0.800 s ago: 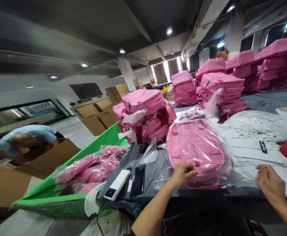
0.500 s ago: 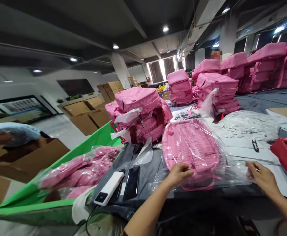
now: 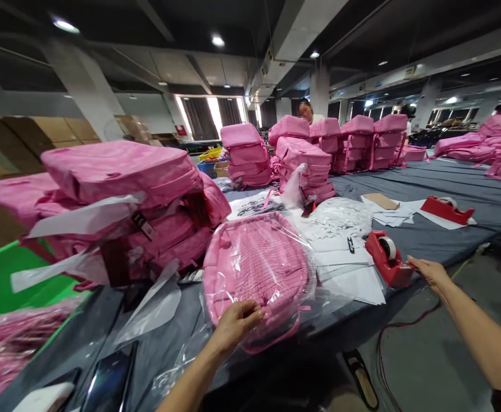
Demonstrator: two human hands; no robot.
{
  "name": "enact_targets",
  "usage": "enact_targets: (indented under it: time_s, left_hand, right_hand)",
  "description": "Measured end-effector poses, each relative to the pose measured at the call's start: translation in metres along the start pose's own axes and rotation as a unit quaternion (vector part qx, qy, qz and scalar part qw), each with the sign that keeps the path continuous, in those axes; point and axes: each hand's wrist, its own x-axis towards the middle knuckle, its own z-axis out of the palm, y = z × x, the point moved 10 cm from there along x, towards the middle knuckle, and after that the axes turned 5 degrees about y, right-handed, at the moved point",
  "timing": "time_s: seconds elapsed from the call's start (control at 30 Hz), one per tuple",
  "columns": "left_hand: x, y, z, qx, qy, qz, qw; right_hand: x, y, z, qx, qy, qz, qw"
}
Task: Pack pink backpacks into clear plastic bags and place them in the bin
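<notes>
A pink backpack (image 3: pixel 259 263) inside a clear plastic bag (image 3: pixel 308 269) lies on the dark-covered table in front of me. My left hand (image 3: pixel 239 321) is closed at the near edge of the backpack, its fingers pinching the plastic. To the right, my right hand (image 3: pixel 433 273) reaches to the cutting end of a red tape dispenser (image 3: pixel 390 263). Its thumb and fingers are pinched together there on the tape end, though the strip itself is too thin to see clearly. A roll of tape (image 3: pixel 387 248) sits in the dispenser.
Stacked pink backpacks (image 3: pixel 121 171) stand close on the left, with more stacks farther back. White papers (image 3: pixel 353 277) and a heap of small white packets (image 3: pixel 340 217) lie beside the bag. A phone (image 3: pixel 108 377) rests near left; a second red dispenser (image 3: pixel 448 210) stands farther right.
My view has turned to the right. My right hand has left the loose plastic beside the backpack and moved to the tape dispenser. My left hand stays at the bag's near edge.
</notes>
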Motion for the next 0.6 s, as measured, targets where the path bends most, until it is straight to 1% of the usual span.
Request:
enact_targets:
  time_s: [0.1,0.23,0.33,0.43,0.53,0.6]
  left_hand:
    - [0.001,0.0,0.0,-0.001,0.003,-0.001,1.0]
    - [0.001,0.001,0.0,-0.006,0.006,-0.005,1.0]
    - [0.001,0.002,-0.001,-0.002,0.008,-0.005,1.0]
    - [0.002,0.003,-0.001,0.001,0.014,-0.006,1.0]
    - [0.001,0.003,-0.001,-0.002,0.017,-0.007,1.0]
    - [-0.001,0.004,-0.002,-0.009,0.019,-0.006,1.0]
  right_hand:
    - [-0.004,0.007,0.013,0.039,-0.033,0.046,0.998]
    - [-0.006,0.005,0.014,0.052,-0.049,0.069,0.995]
    - [-0.005,-0.002,0.011,0.033,-0.043,0.081,0.995]
    - [-0.009,-0.015,0.005,0.028,-0.032,0.076,0.996]
    - [-0.026,-0.027,-0.008,0.046,-0.009,0.051,0.998]
    - [-0.045,-0.025,-0.016,0.068,0.007,0.048,0.996]
